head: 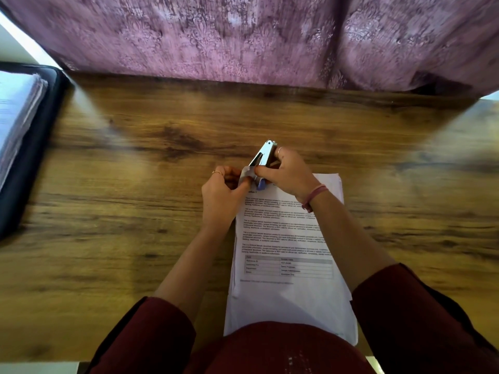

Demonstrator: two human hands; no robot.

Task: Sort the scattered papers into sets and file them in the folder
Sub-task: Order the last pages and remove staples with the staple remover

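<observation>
Right hand (286, 172) grips stapler (261, 161) at top-left corner of paper stack (286, 265); left hand (223, 197) pinches same corner. Black folder (20, 147) far left of stack, on wooden table (121, 184).

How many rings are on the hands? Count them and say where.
2: one ring on a finger of the left hand, one ring on the right hand. Curled fingers may hide others.

shiny metal stapler (262, 157); wood-grain table (135, 184); matt papers (286, 265)
</observation>
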